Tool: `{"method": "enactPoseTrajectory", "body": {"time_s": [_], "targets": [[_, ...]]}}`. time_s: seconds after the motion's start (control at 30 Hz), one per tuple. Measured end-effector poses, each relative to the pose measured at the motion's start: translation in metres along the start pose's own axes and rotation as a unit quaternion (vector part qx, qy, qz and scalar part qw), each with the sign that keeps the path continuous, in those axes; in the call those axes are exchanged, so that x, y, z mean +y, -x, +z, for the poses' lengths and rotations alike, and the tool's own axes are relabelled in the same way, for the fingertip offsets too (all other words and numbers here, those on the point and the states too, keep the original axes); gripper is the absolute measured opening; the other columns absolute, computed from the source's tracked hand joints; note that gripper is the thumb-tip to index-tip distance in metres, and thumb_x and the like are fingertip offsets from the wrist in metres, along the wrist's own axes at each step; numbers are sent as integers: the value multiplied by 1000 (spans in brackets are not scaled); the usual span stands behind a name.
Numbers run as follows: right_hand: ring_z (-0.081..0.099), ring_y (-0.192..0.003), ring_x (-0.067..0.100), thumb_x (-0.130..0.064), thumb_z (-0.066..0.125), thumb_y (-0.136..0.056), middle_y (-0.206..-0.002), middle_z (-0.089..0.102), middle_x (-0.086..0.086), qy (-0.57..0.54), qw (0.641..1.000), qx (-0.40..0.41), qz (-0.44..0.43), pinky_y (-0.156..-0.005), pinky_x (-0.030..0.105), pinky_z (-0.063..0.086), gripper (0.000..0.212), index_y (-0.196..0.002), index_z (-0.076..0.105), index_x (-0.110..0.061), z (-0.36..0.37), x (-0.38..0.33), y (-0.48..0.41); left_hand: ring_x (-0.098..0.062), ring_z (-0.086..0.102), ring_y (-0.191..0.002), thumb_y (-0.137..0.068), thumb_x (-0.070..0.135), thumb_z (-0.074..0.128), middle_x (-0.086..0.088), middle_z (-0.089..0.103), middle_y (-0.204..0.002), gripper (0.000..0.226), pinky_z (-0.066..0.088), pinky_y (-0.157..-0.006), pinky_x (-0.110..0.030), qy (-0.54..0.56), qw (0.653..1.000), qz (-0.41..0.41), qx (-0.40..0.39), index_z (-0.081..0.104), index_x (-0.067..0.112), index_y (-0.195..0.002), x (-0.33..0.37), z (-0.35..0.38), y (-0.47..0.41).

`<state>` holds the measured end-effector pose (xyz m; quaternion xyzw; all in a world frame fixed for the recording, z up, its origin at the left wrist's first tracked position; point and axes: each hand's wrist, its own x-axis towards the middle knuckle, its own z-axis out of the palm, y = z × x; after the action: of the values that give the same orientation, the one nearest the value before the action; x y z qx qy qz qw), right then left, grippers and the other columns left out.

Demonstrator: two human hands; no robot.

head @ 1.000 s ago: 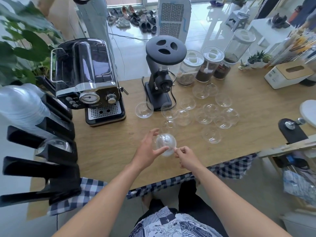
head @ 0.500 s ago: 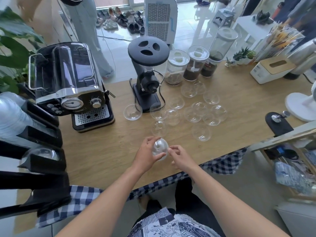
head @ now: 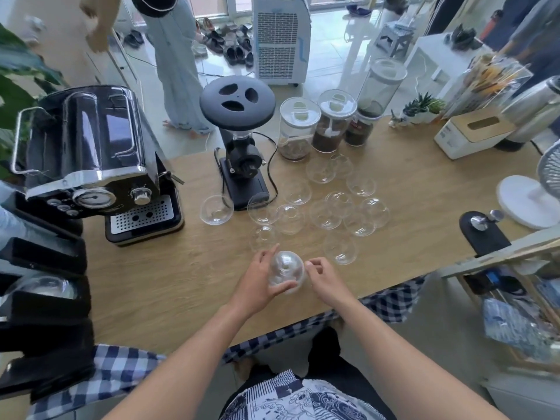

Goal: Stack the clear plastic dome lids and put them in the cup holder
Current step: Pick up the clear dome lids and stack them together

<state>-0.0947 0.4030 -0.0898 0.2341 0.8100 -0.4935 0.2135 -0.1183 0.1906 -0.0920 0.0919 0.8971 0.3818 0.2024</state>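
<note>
Gripping dome lid (head: 286, 272) with left hand (head: 257, 281), right hand (head: 325, 278) pinching edge

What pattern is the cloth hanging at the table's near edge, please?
The hanging cloth is blue-and-white check; head view.

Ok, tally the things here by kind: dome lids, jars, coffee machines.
Clear plastic dome lids, loose on the wooden counter: 13
Held dome lid in left hand: 1
Clear lidded storage jars: 3
Black coffee machines: 2
Total: 19

Loose lids (head: 325, 215) lie right of espresso machine (head: 91, 159), seemingly touching.
</note>
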Motion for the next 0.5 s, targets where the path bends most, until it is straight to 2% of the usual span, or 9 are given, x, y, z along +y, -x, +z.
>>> {"method": "enactPoseTrajectory", "body": {"time_s": [0.1, 0.17, 0.23, 0.33, 0.43, 0.5], "targets": [[68, -101, 9, -46, 55, -113, -112, 71, -9, 85, 994, 53, -29, -95, 45, 60, 21, -121, 60, -26, -24, 6, -8, -9, 61, -135, -101, 77, 61, 10, 55, -156, 83, 56, -114, -42, 22, 996, -40, 79, 48, 26, -166, 6, -12, 0], [69, -101, 17, -43, 60, -110, -117, 68, -8, 158, 984, 68, -49, -92, 48, 61, 20, -122, 57, -26, -41, 11, -14, -13, 66, -128, -109, 66, 56, 8, 62, -144, 62, 59, -109, -46, 37, 986, -68, 145, 60, 24, -155, 1, -21, -7], [67, -108, 23, -40, 66, -106, -127, 62, -4, 240, 966, 67, -62, -89, 47, 59, 29, -128, 56, -25, -54, 16, -21, -19, 65, -130, -110, 51, 62, 3, 62, -143, 52, 57, -111, -47, 11, 981, -90, 171, 62, 19, -151, -8, -25, -19], [64, -116, 26, -39, 72, -104, -133, 57, 0, 326, 942, 54, -57, -87, 45, 58, 38, -133, 55, -22, -66, 21, -31, -27, 57, -143, -104, 45, 75, -4, 55, -153, 66, 50, -119, -48, -11, 981, -136, 139, 54, 15, -158, -19, -26, -41], [63, -118, 24, -37, 70, -105, -133, 57, 0, 348, 934, 40, -61, -87, 44, 58, 34, -133, 58, -22, -72, 24, -40, -32, 47, -149, -94, 46, 88, -7, 47, -160, 87, 43, -125, -47, -12, 980, -163, 111, 47, 17, -164, -17, -22, -62], [63, -117, 24, -36, 67, -107, -131, 59, 0, 349, 934, 36, -66, -82, 41, 52, 28, -130, 61, -21, -74, 22, -44, -33, 42, -147, -89, 44, 93, -8, 47, -157, 91, 41, -123, -46, -26, 980, -171, 102, 47, 22, -164, -16, -18, -74]]}}
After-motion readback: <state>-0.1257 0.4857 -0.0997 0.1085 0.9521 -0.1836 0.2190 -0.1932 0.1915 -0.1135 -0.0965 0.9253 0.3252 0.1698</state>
